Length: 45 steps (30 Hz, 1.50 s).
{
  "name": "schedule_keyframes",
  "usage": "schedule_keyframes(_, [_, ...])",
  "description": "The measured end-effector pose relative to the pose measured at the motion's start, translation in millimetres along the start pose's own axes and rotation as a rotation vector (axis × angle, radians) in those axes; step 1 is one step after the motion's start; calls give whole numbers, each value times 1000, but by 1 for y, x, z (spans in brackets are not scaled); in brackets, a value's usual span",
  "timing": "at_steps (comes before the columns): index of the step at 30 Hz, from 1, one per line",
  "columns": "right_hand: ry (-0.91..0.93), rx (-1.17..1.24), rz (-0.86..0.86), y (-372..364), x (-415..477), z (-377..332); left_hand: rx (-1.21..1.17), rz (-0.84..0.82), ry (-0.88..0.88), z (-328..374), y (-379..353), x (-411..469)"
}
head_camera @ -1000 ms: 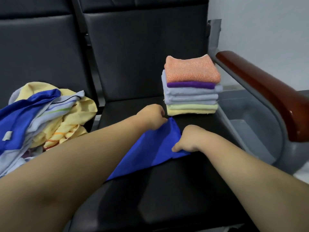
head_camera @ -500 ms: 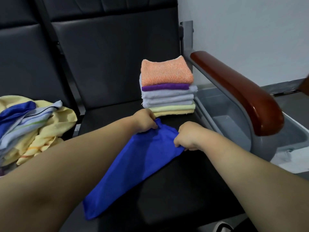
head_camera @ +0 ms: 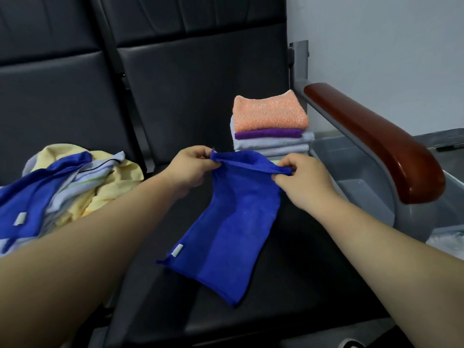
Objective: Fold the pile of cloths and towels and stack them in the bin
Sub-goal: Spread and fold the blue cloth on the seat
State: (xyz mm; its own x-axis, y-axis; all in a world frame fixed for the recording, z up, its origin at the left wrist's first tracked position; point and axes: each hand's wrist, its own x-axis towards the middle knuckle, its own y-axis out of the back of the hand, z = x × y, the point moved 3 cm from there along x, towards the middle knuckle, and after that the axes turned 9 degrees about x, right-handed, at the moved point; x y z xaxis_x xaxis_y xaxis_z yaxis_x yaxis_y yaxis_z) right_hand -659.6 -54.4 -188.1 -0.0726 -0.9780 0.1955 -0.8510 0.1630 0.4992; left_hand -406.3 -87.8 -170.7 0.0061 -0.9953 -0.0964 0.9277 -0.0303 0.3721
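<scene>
Hanging from two hands, a blue cloth (head_camera: 233, 227) drapes down onto a black seat (head_camera: 301, 272). Its lower end lies on the cushion nearest the camera, with a small white tag (head_camera: 177, 249) at its left edge. Higher up, the left hand (head_camera: 188, 169) pinches the cloth's top left corner between thumb and curled fingers. The right hand (head_camera: 303, 182) pinches the top right corner the same way, and the hem is stretched between them, clear of the cushion. To the left, on the next seat, sits an unfolded pile (head_camera: 82, 187) of yellow, blue and striped cloths. Just behind the hands, a stack (head_camera: 270, 126) of folded cloths stands at the back right of the seat, orange on top, purple beneath, then pale grey-blue layers. Right of the stack, past a brown armrest (head_camera: 371, 139), a grey bin (head_camera: 361, 192) sits lower, beside the seat.
</scene>
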Motion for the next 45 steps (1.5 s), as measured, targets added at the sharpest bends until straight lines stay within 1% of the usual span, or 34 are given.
schedule_keyframes(4, [99, 24, -179, -12, -30, -19, -82, -102, 87, -25, 22, -28])
schedule_keyframes(7, [120, -38, -367, -25, -54, -28, -81, -158, 162, -46, 38, -53])
schedule_keyframes(9, [138, -83, -454, -34, -68, -31, -89, -190, 216, -61, 47, -69])
schedule_keyframes(12, [193, -133, -522, -44, -83, -32, -112, -214, 290, -80, 55, -88])
schedule_keyframes(17, [241, -178, -603, -56, -104, -32, -179, -200, 403, -99, 62, -106])
schedule_keyframes(20, [280, -198, -613, -61, -111, -35, -194, -174, 460, -102, 60, -113])
schedule_keyframes(23, [286, -247, -654, -63, -117, -37, -86, -158, 447, -106, 58, -114])
schedule_keyframes(27, [269, -328, -757, -62, -124, -38, 90, -201, 407, -111, 57, -115])
schedule_keyframes(29, [258, -343, -793, -61, -126, -36, 185, -194, 354, -112, 59, -115])
schedule_keyframes(36, [225, -353, -875, -65, -132, -28, 680, -197, 146, -107, 60, -112])
schedule_keyframes(40, [110, -279, -983, -63, -133, -29, 744, -226, 137, -104, 57, -113])
schedule_keyframes(42, [27, -197, -956, -57, -129, -32, 776, -244, 147, -101, 57, -111])
schedule_keyframes(45, [-22, -163, -830, -47, -115, -32, 785, -275, 184, -96, 58, -105])
